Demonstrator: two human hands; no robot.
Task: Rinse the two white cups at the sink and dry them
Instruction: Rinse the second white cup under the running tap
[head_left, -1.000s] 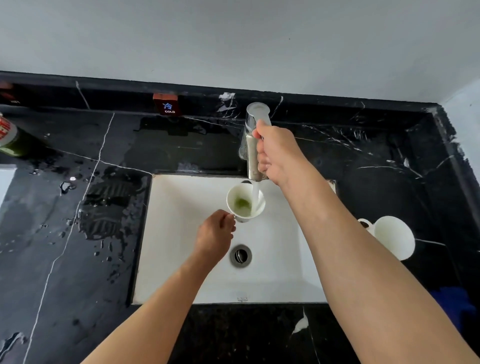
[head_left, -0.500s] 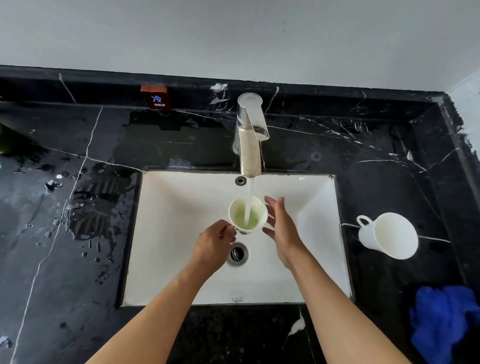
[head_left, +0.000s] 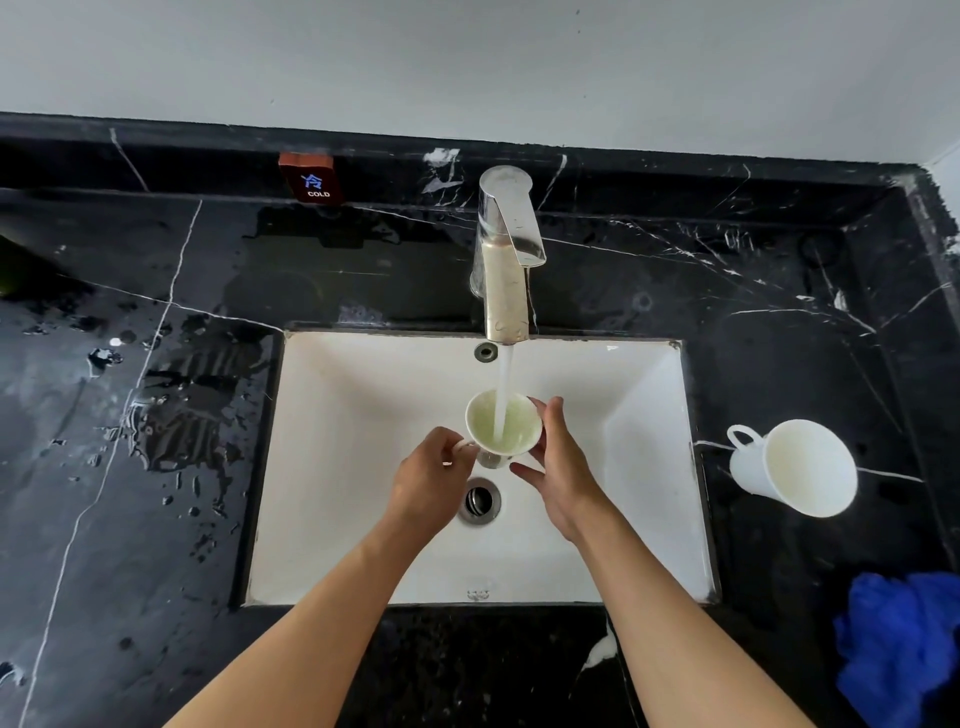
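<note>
while water streams in, white cup (head_left: 503, 427) of pale green liquid, left hand (head_left: 427, 480) pinching handle, right hand (head_left: 560, 465) open alongside

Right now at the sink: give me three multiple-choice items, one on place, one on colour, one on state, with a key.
1. Where is the second white ceramic cup?
A. in the basin
B. on the black marble counter, right of the white rectangular sink
C. under the tap

2. What colour is the crumpled cloth?
A. blue
B. red
C. white

3. What state is the chrome faucet in?
A. off
B. dripping
C. running

Key: B, it lies tipped right of the sink; A, blue at the counter's lower right; C, a stream falls into the white cup that the left hand holds by the handle, with the right hand beside it.
</note>
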